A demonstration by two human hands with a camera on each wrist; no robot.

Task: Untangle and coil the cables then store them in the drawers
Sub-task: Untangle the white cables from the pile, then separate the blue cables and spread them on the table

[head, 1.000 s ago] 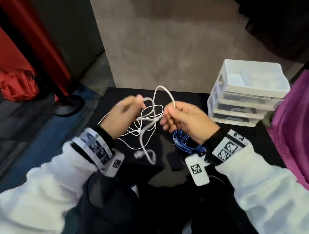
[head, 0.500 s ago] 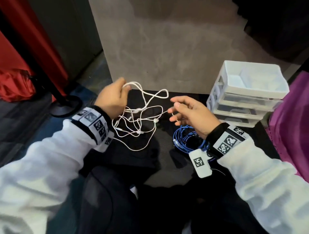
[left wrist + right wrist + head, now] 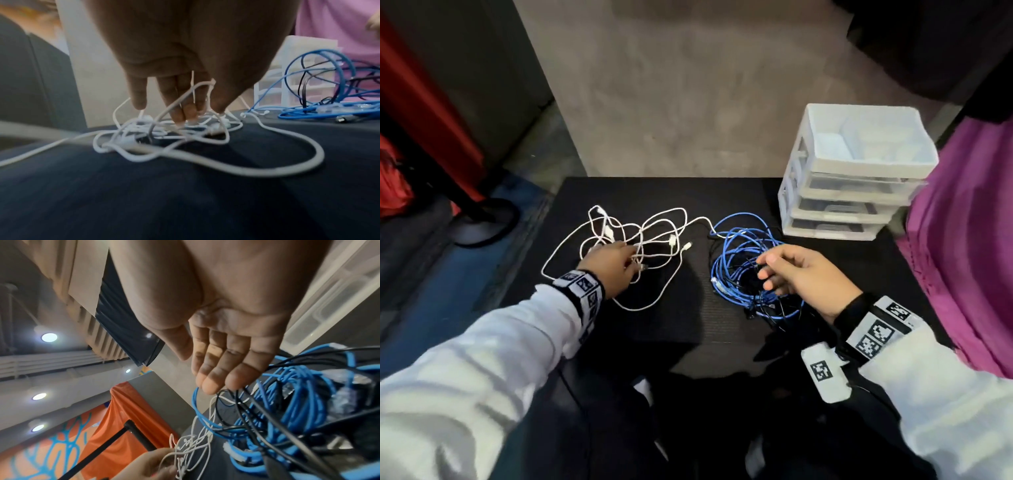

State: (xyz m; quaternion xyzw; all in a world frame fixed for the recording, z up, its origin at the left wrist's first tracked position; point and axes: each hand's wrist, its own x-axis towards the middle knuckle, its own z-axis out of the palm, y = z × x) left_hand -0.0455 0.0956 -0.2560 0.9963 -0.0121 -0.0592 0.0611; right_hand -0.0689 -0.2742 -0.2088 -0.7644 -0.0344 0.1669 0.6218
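Two cable heaps lie on the black table (image 3: 722,329): the white cable (image 3: 650,236) sprawls in loose loops at the left, the blue cable (image 3: 743,260), tangled with a thin black cable (image 3: 287,433), beside it at the right; the left hand (image 3: 609,267) reaches into the white loops, fingers pointing down among the strands, whether pinching one I cannot tell; the right hand (image 3: 804,277) hovers open-fingered over the blue heap; the white drawer unit (image 3: 856,185) stands at the far right corner.

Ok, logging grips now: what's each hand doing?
Left hand: fingers down in the white cable tangle; grip cannot be told.
Right hand: open, holding nothing.
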